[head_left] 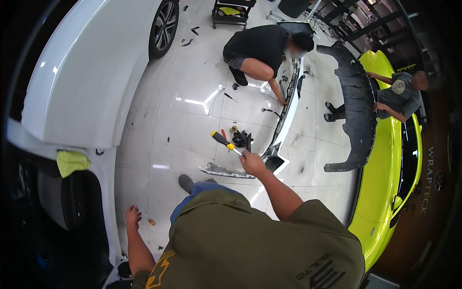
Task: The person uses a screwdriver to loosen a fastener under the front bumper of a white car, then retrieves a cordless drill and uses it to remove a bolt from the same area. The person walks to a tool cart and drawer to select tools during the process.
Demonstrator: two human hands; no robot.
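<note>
White tiled workshop floor (192,125) fills the head view, beside a white car (82,72). Right hand (251,162) grips a screwdriver (226,142) by its shaft, handle raised, above a white bumper (288,115). Left hand (133,215), fingers spread, hangs near the floor. A cart (232,13) holds a yellow item.

The right hand (252,163) covers the screwdriver (225,141) shaft's end, so its tip cannot be seen. The small parts (242,138) on the floor beside it are too small to identify. The white car (86,72) is cut off at the picture's dark rim.
</note>
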